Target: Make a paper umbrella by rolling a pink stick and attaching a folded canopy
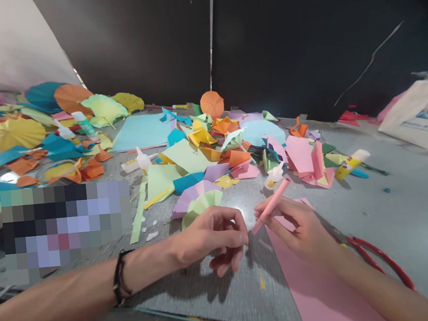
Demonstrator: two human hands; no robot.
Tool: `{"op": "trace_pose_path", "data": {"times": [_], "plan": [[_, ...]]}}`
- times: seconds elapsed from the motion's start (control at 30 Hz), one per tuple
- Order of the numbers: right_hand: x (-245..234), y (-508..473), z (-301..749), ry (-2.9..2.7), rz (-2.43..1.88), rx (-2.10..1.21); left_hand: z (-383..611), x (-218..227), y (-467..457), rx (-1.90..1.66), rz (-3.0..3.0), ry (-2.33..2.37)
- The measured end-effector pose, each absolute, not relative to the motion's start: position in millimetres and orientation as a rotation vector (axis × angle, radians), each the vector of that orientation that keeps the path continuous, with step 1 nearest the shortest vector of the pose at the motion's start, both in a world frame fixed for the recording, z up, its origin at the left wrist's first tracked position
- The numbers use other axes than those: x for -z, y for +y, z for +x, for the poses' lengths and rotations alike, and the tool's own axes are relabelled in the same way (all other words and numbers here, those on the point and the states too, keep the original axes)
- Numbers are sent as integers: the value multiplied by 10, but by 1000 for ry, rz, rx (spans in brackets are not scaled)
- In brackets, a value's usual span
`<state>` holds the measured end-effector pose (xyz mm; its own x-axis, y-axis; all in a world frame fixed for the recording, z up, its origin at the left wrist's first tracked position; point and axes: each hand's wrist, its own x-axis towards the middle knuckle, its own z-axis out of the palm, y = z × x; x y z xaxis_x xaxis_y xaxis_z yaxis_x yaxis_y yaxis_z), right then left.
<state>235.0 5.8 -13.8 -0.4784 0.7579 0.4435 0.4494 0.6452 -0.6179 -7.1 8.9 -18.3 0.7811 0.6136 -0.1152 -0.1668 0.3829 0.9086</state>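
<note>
My right hand [290, 223] pinches a pink rolled paper tube [274, 204] between thumb and fingers. The tube slants, its upper end pointing to the right and away from me. Beside its lower end is my left hand [219, 237], with thumb and index finger pressed together. Whatever may be between those fingertips is hidden. Under my right hand and forearm lies a pink sheet of paper [315, 291]. Red-handled scissors [385, 260] rest to the right, partly covered by my forearm. A pleated green and purple paper piece [202, 205] lies just behind my left hand.
Coloured paper scraps [212, 145] pile up across the table's middle. Small white glue bottles [274, 176] and a yellow glue stick [352, 163] stand or lie among them. A white bag [416, 115] sits at far right. A dark panel [300, 38] closes off the back.
</note>
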Motion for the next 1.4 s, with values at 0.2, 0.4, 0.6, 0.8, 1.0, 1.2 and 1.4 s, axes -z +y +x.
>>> {"op": "trace_pose_path", "data": {"times": [0.2, 0.4, 0.6, 0.8, 1.0, 1.2, 1.4], "plan": [[123, 57, 2352, -2150, -858, -483, -71, 192, 89, -541, 1075, 466], [93, 63, 2366, -2197, -1026, -515, -61, 258, 92, -540, 1053, 412], [101, 71, 2347, -2252, -1020, -557, -51, 275, 78, -469, 971, 332], [108, 66, 2351, -2252, -1014, -530, -42, 239, 61, -419, 947, 323], [127, 62, 2353, -2263, -1038, -563, -52, 255, 65, -392, 938, 389], [137, 65, 2339, -2260, -1044, -586, -48, 274, 50, -387, 952, 401], [138, 49, 2347, -2252, -1058, -613, -28, 305, 44, -388, 972, 388]]}}
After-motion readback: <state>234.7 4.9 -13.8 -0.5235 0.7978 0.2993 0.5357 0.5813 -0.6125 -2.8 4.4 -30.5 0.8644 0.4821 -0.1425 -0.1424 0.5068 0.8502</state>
